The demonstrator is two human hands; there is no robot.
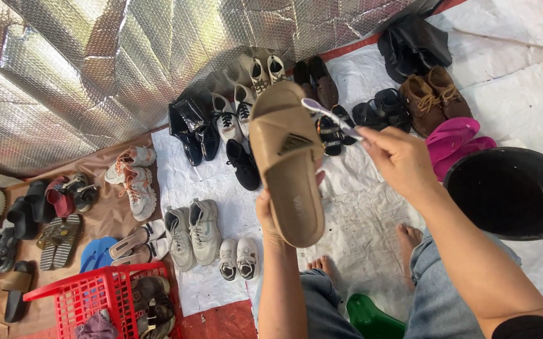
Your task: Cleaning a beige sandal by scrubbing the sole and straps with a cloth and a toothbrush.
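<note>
Bare forearms and feet, blue jeans (434, 301), a black sleeve edge (529, 328) on the right arm.

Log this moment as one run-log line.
left hand: holds tan slide sandal upright | right hand: holds toothbrush at sandal's top | black bucket at right

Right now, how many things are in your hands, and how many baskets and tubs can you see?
slide in left hand: 1
toothbrush in right hand: 1
red basket: 1
black tub: 1
Total: 4
</note>
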